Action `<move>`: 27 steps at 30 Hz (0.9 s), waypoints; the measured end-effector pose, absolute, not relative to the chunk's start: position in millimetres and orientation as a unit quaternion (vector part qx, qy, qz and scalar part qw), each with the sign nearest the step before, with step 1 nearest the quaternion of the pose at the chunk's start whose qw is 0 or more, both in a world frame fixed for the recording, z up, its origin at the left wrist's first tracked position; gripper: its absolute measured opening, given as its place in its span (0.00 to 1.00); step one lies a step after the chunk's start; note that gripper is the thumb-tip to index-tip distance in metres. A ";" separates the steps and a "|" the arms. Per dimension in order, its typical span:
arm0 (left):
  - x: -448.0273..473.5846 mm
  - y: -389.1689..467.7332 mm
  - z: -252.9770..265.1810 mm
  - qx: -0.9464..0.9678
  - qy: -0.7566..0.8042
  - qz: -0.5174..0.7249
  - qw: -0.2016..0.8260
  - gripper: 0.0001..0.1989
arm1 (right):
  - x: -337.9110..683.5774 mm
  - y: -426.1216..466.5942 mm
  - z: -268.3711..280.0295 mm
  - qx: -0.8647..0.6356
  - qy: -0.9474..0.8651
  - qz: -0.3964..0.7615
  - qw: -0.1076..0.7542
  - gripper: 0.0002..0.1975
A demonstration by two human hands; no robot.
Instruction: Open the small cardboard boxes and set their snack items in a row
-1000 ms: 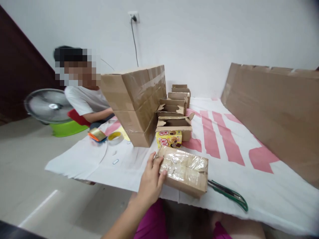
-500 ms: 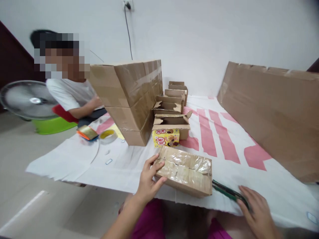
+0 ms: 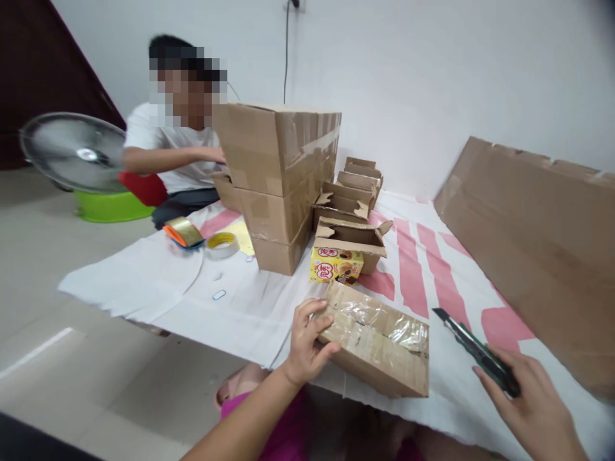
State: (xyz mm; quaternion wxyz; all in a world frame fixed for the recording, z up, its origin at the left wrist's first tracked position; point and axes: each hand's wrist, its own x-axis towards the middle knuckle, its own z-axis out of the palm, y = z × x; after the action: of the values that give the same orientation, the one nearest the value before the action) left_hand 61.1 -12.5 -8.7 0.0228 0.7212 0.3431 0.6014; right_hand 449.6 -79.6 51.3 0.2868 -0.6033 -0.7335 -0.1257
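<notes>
A taped cardboard box (image 3: 379,342) lies at the near edge of the table, clear tape shining across its top. My left hand (image 3: 310,339) grips its left end, thumb on the near side and fingers over the top. In my right hand (image 3: 523,390) is a green and black utility knife (image 3: 475,352), its blade end pointing up and left, apart from the box. Just behind the box are yellow printed snack packs (image 3: 336,264), in front of an open cardboard box (image 3: 353,234).
Stacked taped boxes (image 3: 283,186) rise at centre, with more open boxes (image 3: 343,200) beside them. A large cardboard box (image 3: 538,256) stands right. A tape dispenser (image 3: 184,232) and tape roll (image 3: 221,245) lie left. Behind sits a person (image 3: 168,147) near a fan (image 3: 86,153).
My right hand has lifted the knife from beside the box's right end, up and to the right. My left hand stays on the box. The view has shifted; the person's arm now reaches behind the stack.
</notes>
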 end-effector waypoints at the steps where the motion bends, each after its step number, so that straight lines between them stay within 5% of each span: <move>1: 61.2 -12.2 -8.8 0.721 0.341 0.603 0.021 0.19 | 439.7 -75.7 70.6 -0.583 -0.744 -0.139 0.294 0.19; 5: 62.6 -11.1 -9.5 0.716 0.337 0.611 0.013 0.19 | 390.0 -59.6 118.5 -0.449 -0.838 -0.142 0.277 0.15; 12: 63.4 -9.8 -10.4 0.712 0.337 0.615 -0.002 0.20 | 321.0 -25.0 119.0 -0.321 -0.916 -0.164 0.174 0.20; 27: 62.4 -7.0 -12.0 0.717 0.326 0.616 -0.009 0.20 | 314.7 -13.5 118.2 -0.274 -0.934 -0.175 0.145 0.20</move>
State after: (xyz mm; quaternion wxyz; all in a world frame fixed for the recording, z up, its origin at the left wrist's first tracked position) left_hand 62.4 -7.0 -12.0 -0.0085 0.7168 0.3257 0.6164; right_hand 314.7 -13.5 118.2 0.1449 -0.2743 -0.9343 -0.1753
